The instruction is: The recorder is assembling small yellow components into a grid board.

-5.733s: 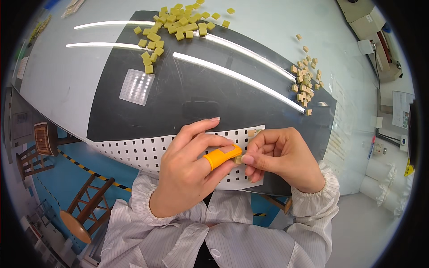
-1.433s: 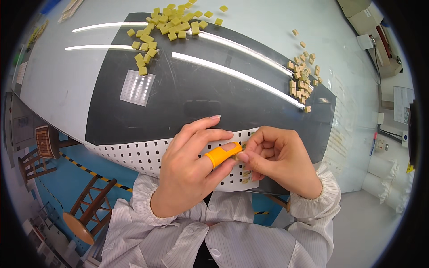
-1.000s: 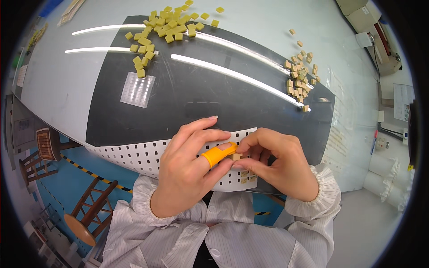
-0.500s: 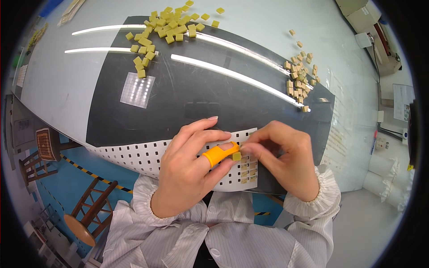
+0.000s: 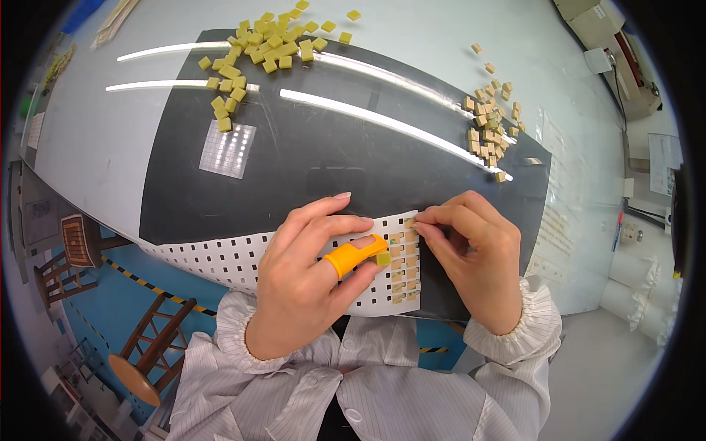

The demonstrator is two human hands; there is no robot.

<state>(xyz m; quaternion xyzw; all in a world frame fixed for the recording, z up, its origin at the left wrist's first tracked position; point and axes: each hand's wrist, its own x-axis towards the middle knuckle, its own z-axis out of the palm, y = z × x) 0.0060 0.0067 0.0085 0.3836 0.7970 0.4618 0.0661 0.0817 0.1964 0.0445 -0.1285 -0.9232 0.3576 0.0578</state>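
A white sheet (image 5: 368, 303) with rows of small dark square openings lies along the table's near edge. Several flat tan pieces (image 5: 398, 277) sit in the columns at its right end. My left hand (image 5: 298, 268) rests over the sheet, pinching a small yellow-green block (image 5: 383, 259) between thumb and index finger. An orange finger sleeve (image 5: 351, 257) covers that index finger. At the sheet's upper right corner, my right hand (image 5: 478, 253) has thumb and index finger pinched together beside a small piece; whatever is between the fingertips is too small to make out.
Loose yellow-green blocks (image 5: 271, 53) are heaped at the far left of the dark mat (image 5: 309, 147). Small tan blocks (image 5: 485, 143) cluster at the far right. A clear gridded square (image 5: 228, 149) lies left on the mat. Wooden stools (image 5: 136, 376) stand on the floor at left.
My right hand has moved up and slightly right, from beside the left fingertips to the sheet's upper right corner. The left hand, still holding the block, has shifted slightly left.
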